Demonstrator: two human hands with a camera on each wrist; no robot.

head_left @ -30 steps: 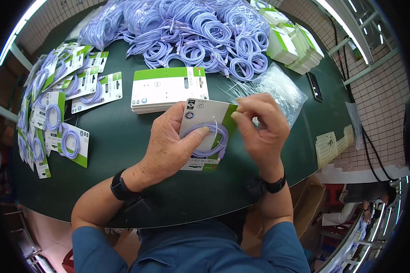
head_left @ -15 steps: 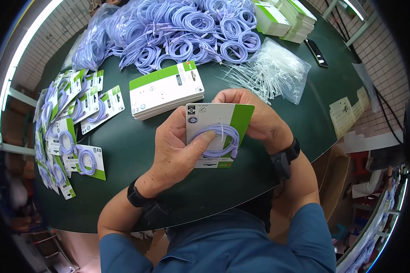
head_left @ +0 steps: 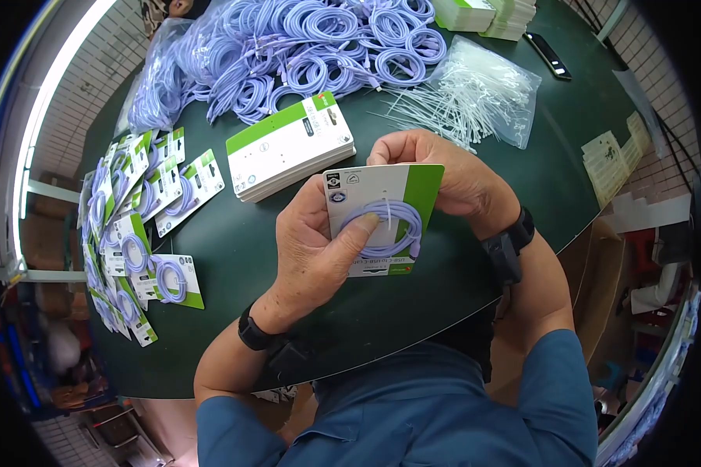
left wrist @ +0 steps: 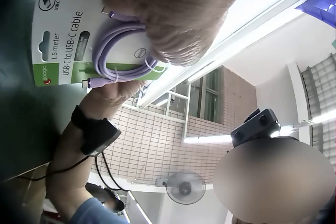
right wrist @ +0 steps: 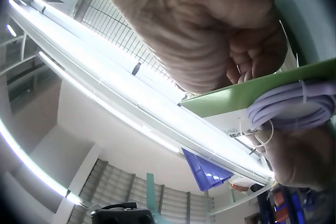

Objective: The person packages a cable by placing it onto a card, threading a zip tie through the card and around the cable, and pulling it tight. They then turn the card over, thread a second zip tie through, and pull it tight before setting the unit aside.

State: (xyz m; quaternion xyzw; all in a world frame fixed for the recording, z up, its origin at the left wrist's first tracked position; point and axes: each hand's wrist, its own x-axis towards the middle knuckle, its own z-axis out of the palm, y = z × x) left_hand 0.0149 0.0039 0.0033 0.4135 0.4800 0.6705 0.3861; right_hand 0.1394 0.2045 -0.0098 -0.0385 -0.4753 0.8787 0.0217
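Observation:
My left hand (head_left: 311, 257) holds a white and green packaging card (head_left: 371, 181) upright, its thumb pressing a coiled lilac USB-C cable (head_left: 415, 218) against the front. A thin white cable tie (head_left: 389, 208) crosses the coil. In the right wrist view, a loose loop of cable tie (right wrist: 271, 136) stands out from the card face. My right hand (head_left: 469, 175) is behind the card's right side, fingertips hidden in the head view. From its own wrist, the right hand (right wrist: 210, 29) has curled fingers close against the card's back, where a thin white strip shows. The left wrist view shows the card's printing (left wrist: 65, 40).
A stack of flat cards (head_left: 288, 148) lies beyond my hands. Behind it is a large heap of coiled lilac cables (head_left: 311, 47). A clear bag of white ties (head_left: 491, 86) lies at right, near a phone (head_left: 547, 56). Carded cables (head_left: 183, 194) pile up at left.
My right hand has gone from the card's upper right edge to behind it. The card has turned slightly, staying in my left hand. The head view has shifted.

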